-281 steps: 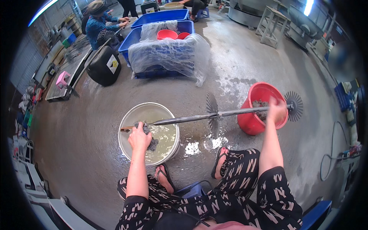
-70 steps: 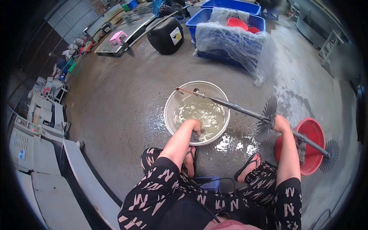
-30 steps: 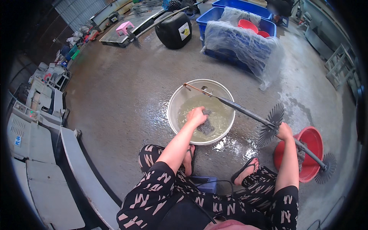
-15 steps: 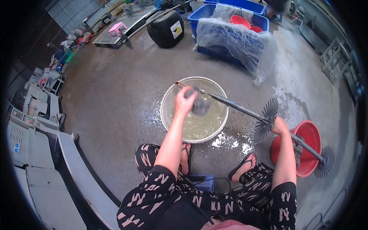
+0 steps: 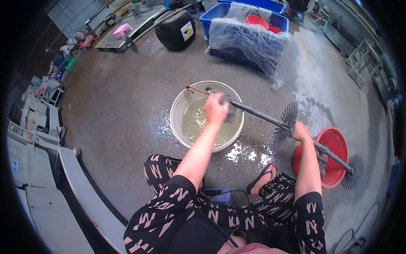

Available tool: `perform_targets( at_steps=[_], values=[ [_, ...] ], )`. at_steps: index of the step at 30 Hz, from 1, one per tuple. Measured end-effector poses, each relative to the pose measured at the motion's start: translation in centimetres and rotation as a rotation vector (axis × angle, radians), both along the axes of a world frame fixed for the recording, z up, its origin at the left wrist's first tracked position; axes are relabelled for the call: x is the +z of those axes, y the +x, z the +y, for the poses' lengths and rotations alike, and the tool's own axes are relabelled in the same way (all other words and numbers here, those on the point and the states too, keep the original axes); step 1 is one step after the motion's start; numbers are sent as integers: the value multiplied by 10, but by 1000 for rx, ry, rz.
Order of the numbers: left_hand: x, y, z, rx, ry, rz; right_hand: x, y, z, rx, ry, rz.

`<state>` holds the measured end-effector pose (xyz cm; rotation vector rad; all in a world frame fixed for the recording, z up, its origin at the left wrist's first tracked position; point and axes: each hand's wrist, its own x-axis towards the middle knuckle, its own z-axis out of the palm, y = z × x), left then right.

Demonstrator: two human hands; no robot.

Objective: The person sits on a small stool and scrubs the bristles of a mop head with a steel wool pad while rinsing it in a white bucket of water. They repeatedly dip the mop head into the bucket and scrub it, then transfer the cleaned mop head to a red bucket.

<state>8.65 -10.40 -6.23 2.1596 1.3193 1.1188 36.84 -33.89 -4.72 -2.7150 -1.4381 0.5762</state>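
Observation:
My left hand [image 5: 216, 109] is closed on a dark grey fibrous clump [image 5: 231, 114], blurred by motion, pressed around the upper part of a long grey pole [image 5: 261, 114]. The pole slants across a round whitish tub [image 5: 179, 111] of cloudy water, its thin brownish tip [image 5: 195, 89] over the tub's far side. Farther down, my right hand [image 5: 301, 132] grips the pole just beside a dark fan-like disc [image 5: 280, 137]. Another such disc [image 5: 355, 171] is at the pole's lower end, past a red bucket [image 5: 338, 139] holding a grey clump [image 5: 322, 163].
Ahead stands a blue bin [image 5: 237, 55] draped with translucent sheeting [image 5: 264, 44], red bowls [image 5: 257, 21] in it. A black drum [image 5: 173, 36] is left of it. Grey machinery [image 5: 42, 186] lines the left. A small blue crate [image 5: 220, 197] sits between my feet; the floor is wet.
My left hand and the grey clump have moved right along the pole, toward my right hand. My right hand keeps its hold beside the disc. The whole view has shifted slightly.

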Motion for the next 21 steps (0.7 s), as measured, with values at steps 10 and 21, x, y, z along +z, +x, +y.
perform_targets(
  at_steps=[10,21],
  values=[
    [43,-19,11,-74,-7,341,11,-16,-6,-30,169,-57],
    [10,-126,41,148,-262,247,-20,-6,-19,1,149,-138]
  ],
)
